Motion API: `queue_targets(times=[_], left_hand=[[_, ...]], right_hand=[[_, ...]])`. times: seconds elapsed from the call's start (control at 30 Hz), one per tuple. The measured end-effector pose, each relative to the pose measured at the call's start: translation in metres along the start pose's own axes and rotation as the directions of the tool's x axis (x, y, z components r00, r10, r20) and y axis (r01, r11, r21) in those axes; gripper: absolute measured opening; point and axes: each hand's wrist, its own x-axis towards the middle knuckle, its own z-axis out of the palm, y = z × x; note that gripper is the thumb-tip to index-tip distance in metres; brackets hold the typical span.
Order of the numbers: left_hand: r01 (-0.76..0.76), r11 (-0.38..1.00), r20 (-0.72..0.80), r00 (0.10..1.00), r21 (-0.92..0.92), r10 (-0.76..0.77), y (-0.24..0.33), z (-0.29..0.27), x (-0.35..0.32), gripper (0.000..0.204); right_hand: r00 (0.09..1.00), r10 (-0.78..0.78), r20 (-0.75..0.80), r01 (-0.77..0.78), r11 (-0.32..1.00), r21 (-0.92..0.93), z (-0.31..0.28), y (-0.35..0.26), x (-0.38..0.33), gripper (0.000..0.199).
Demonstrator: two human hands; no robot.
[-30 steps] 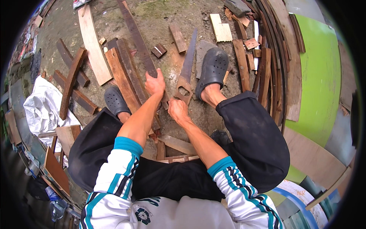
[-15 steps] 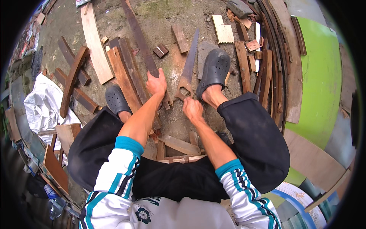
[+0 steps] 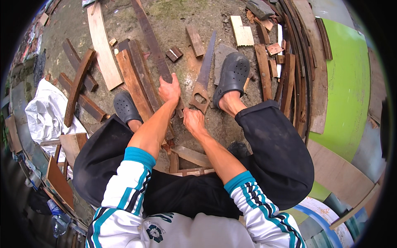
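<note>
Gripping dark plank (image 3: 154, 49) at frame centre, left hand (image 3: 169, 89) closed, pinning it to ground. Right hand (image 3: 193, 120) curled closed, empty, just below handsaw (image 3: 204, 78), lying beside right clog (image 3: 232, 76).

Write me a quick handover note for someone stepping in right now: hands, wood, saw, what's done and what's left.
Left hand presses down on the long dark plank lying on the ground.
Right hand is closed, just below the handsaw, not gripping its handle.
The saw lies flat on the ground between the plank and the right shoe.
Done: plank held in place; no cut visible at the hand.
Left: pick up the saw, probably cut the plank.
</note>
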Motion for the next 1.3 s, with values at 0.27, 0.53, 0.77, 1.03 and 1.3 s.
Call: queue_targets(times=[0.27, 0.53, 0.77, 1.03, 1.3], left_hand=[[-0.006, 1.000, -0.034, 0.999, 0.009, 0.006, 0.005, -0.003, -0.003, 0.074], [0.021, 1.000, -0.010, 1.000, 0.022, -0.021, 0.007, -0.004, -0.003, 0.074], [0.050, 0.999, 0.084, 0.995, -0.017, -0.049, 0.010, -0.012, -0.005, 0.074], [0.008, 1.000, 0.019, 1.000, -0.008, -0.008, 0.003, -0.001, 0.001, 0.074], [0.034, 0.999, 0.050, 0.998, 0.007, -0.034, 0.004, -0.004, 0.000, 0.075]], right_hand=[[0.993, 0.080, -0.083, -0.072, 0.993, 0.098, 0.005, -0.008, -0.011, 0.016], [1.000, 0.019, 0.014, -0.020, 0.999, 0.041, 0.006, 0.004, -0.001, 0.021], [0.869, 0.297, 0.395, -0.223, 0.949, -0.224, 0.021, 0.051, -0.080, 0.020], [0.995, 0.088, 0.049, -0.092, 0.992, 0.082, -0.033, 0.005, 0.011, 0.021], [0.989, 0.057, 0.134, -0.050, 0.997, -0.056, -0.014, -0.003, 0.015, 0.020]])
